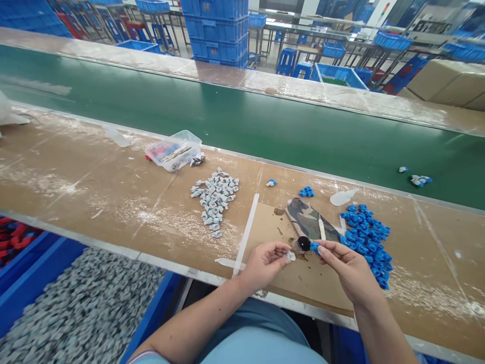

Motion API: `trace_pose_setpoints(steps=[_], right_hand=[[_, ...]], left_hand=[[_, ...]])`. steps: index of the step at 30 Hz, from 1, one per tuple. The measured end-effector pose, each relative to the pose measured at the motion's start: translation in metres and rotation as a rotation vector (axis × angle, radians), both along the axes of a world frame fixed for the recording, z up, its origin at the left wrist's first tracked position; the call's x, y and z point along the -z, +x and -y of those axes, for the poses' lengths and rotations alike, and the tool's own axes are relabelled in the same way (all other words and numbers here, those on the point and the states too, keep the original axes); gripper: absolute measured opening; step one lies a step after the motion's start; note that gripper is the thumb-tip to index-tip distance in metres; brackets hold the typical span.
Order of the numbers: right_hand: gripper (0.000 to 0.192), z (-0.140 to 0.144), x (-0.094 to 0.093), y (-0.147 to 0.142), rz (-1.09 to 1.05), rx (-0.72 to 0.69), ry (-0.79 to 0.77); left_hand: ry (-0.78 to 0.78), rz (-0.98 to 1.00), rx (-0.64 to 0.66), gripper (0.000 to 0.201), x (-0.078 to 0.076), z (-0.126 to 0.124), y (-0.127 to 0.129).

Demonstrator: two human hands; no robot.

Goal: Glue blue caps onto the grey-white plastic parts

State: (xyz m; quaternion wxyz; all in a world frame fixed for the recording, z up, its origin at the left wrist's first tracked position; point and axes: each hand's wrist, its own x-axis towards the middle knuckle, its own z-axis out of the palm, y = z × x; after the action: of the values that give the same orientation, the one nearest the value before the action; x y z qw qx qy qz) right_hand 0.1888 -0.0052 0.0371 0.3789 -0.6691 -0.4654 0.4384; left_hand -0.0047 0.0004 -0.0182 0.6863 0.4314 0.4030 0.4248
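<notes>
Pinched in my left hand (267,264) is a small pale grey plastic part (290,256). My right hand (343,260) holds a small blue plastic part (314,247) between thumb and fingers, close to a small jar of dark liquid (303,243). The two held parts are apart from each other. Behind the jar lies a camouflage cloth (305,217) with a thin white-handled tool (321,227) on it. A heap of blue parts (366,237) sits right of the cloth. Many grey parts (217,194) are spread to the left.
A clear plastic box (176,151) and a squeeze bottle (342,197) stand near the green conveyor belt (242,126). Several assembled grey-and-blue pieces (420,180) lie on the belt. A blue bin full of grey parts (83,303) is below the table edge at left.
</notes>
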Motion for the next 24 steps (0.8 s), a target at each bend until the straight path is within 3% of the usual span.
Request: trace_pose_setpoints(steps=[5, 9, 15, 19, 24], right_hand=[[0.037, 0.015, 0.007, -0.009, 0.013, -0.076, 0.088], [0.025, 0.023, 0.015, -0.018, 0.195, -0.182, 0.222], [0.017, 0.021, 0.008, -0.022, 0.371, -0.341, 0.448], [0.016, 0.017, 0.001, -0.019, 0.398, -0.424, 0.456], [0.012, 0.02, 0.005, -0.022, 0.326, -0.35, 0.403]], left_hand=[[-0.022, 0.051, 0.035, 0.031, -0.002, 0.001, 0.001], [-0.007, 0.085, 0.061, 0.031, -0.001, 0.001, 0.001], [0.069, 0.1, 0.112, 0.032, 0.005, 0.002, 0.0], [0.09, 0.077, 0.137, 0.03, 0.004, 0.004, 0.0], [-0.044, 0.103, 0.095, 0.032, -0.005, 0.003, 0.0]])
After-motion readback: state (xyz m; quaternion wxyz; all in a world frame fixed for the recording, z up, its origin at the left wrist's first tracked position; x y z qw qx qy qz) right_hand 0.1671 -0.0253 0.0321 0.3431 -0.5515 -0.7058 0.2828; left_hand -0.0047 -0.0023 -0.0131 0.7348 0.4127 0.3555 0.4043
